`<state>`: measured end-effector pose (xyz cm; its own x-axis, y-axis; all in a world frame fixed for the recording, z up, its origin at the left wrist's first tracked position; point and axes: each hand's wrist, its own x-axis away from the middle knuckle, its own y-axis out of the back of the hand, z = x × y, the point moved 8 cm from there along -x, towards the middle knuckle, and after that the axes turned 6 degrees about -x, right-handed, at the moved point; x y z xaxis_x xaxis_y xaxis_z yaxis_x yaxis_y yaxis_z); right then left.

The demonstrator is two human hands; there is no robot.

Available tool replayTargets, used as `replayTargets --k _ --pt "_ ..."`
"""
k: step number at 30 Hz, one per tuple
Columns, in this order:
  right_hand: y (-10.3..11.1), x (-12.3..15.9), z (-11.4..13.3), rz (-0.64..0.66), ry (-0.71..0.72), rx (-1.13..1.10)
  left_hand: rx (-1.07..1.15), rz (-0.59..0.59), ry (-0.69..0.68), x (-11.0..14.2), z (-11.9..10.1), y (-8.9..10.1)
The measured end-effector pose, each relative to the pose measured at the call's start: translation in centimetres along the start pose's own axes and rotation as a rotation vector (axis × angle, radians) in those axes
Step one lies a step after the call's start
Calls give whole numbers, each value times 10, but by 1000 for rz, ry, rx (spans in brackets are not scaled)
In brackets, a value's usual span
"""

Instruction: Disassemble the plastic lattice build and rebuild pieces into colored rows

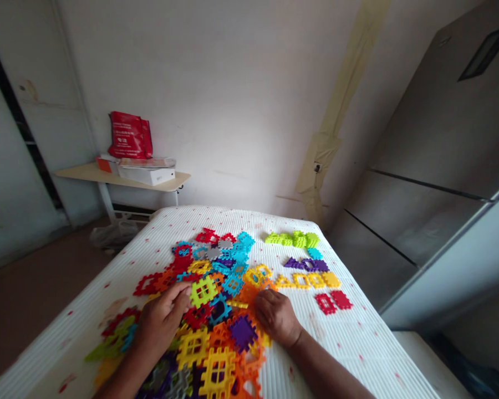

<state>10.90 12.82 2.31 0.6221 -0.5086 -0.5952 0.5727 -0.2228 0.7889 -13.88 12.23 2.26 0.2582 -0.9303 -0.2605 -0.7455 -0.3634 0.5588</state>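
Note:
A heap of colourful plastic interlocking tiles (193, 348) spreads over the left and middle of the covered table. My left hand (163, 311) pinches a lime green window tile (203, 291) by its left edge, above the heap. On the heap's right side, my right hand (276, 317) rests with curled fingers over orange tiles (254, 292); its fingertips are hidden, so I cannot make out what they hold. Just left of those fingers, a yellow tile (237, 304) shows edge-on. A purple square tile (243, 332) lies below it.
To the right lie rows of lime green tiles (293, 239), purple tiles (307, 265), yellow tiles (310, 280) and red tiles (333, 301). A blue tile (315, 253) sits below the green row. Behind stands a side table (83, 173) with a red bag (130, 136); a grey cabinet (432, 144) rises at right.

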Motion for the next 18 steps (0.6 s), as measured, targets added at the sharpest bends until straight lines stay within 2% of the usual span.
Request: replayTargets --k 6,9,14,18 --pt "24 -16 1 -182 -150 -167 115 22 80 1 0 -4" --pt "29 -37 19 -180 -199 -207 173 50 113 1 3 -7" --pt "12 -71 54 -34 -232 -180 250 85 144 2 1 -8" --pt "-8 -80 65 -11 -269 -150 299 90 161 3 1 -7"
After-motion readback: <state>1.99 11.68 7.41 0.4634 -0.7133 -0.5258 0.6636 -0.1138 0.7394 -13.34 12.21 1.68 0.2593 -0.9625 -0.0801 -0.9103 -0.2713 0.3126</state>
